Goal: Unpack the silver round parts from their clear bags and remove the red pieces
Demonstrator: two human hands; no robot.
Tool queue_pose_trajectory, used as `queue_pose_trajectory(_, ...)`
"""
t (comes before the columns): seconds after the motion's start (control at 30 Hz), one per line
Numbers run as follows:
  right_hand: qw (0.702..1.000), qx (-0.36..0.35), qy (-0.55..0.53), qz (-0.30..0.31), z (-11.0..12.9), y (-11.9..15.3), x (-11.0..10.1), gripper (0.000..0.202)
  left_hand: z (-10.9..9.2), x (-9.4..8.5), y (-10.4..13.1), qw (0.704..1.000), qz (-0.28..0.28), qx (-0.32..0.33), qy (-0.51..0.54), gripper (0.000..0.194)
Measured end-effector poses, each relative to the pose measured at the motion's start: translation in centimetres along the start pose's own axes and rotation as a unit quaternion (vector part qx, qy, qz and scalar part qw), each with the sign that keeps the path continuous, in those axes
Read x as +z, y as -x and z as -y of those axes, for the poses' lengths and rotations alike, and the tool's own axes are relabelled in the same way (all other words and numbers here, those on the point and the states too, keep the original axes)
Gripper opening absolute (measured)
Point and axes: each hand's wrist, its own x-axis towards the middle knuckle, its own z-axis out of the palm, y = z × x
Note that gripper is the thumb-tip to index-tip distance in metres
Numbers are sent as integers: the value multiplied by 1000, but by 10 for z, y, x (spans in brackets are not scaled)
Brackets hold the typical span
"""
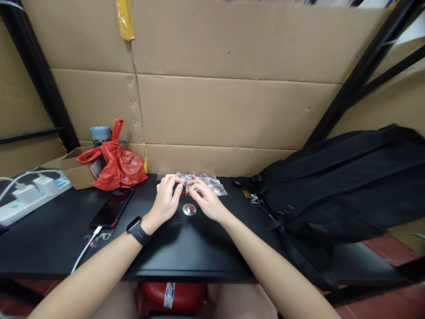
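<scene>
My left hand [169,194] and my right hand [206,200] meet over the middle of the black table, fingers curled and fingertips close together. Between them is a small, thin shiny metal piece [187,189], seen nearly edge-on, with a bit of red by it. My right thumb and fingers pinch it; what the left fingertips grip is too small to make out. Just below, a round silver metal disc [189,209] with a red mark lies flat on the table. Behind the hands lie several clear plastic packets [216,185] with silver and red contents, partly hidden by my fingers.
A phone [112,207], a white charging cable [83,254] and a power strip [36,199] are on the left. Behind them stand a red plastic bag [121,164] and an open cardboard box [78,170]. A black backpack [345,186] fills the right; cardboard [212,110] walls the back.
</scene>
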Motion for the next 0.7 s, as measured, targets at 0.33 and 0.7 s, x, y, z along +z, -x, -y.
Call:
queue_pose_trajectory(0.33, 999, 2, 46, 29, -6, -1, -8, 28, 12, 3, 0, 988, 135, 46, -61, 18)
queue_pose_trajectory(0.7, 962, 12, 205, 181, -26, 4, -12, 5, 34, 3, -3, 973, 191, -15, -131, 16)
